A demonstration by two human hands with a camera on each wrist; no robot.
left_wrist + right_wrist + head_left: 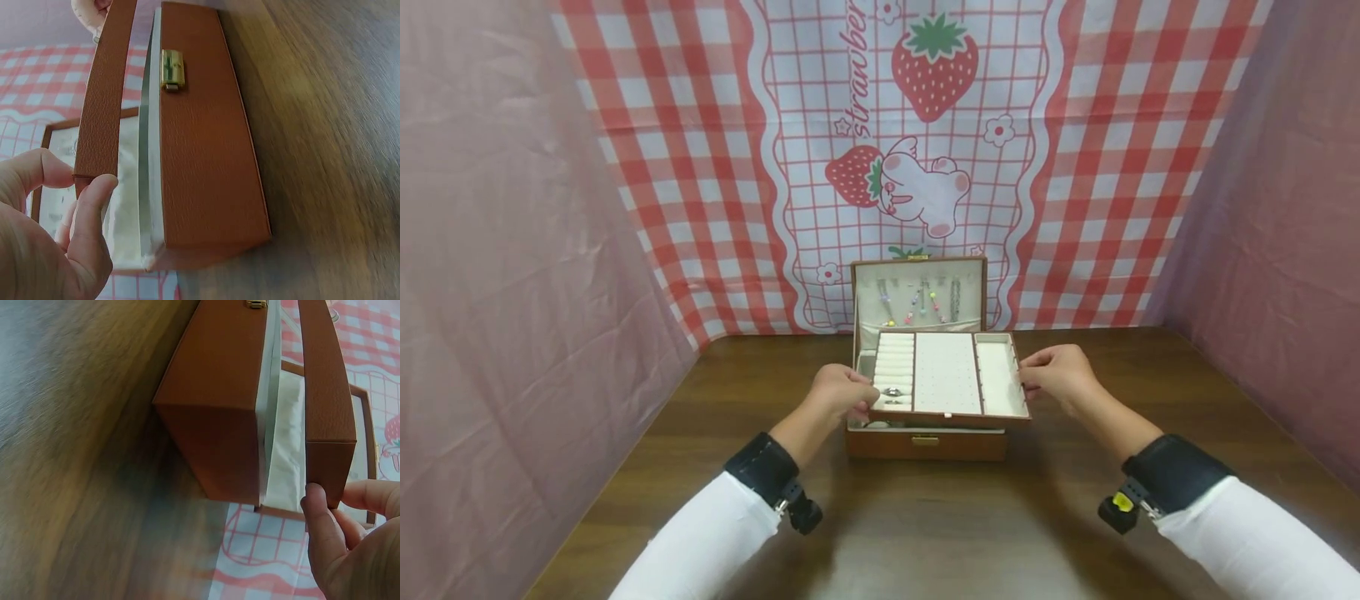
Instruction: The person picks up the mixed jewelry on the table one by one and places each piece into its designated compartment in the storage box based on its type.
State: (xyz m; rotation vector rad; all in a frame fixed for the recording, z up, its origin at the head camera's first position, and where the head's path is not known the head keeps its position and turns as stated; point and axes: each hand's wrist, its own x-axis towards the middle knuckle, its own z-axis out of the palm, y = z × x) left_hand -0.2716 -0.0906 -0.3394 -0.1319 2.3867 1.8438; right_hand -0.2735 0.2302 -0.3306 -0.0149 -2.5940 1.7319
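A brown jewelry box [887, 446] stands on the wooden table with its lid [917, 271] raised; necklaces [922, 300] hang inside the lid. Above the box's base is a brown jewelry tray [947, 375] with a cream lining, held between both hands. My left hand [842, 390] pinches the tray's left end, thumb against its edge, near silver rings [892, 392] in the ring rolls. Its right end is pinched by my right hand [1060, 379]. Both wrist views show a gap between the tray [103, 94] and the box base [212, 394]. The tray hides most of the box's inside.
A brass clasp [925, 439] sits on the box front. Behind the box hangs a red checked strawberry cloth [700, 167], with pinkish curtains [497, 275] at both sides. The wooden table [917, 525] extends in front of the box and to both sides.
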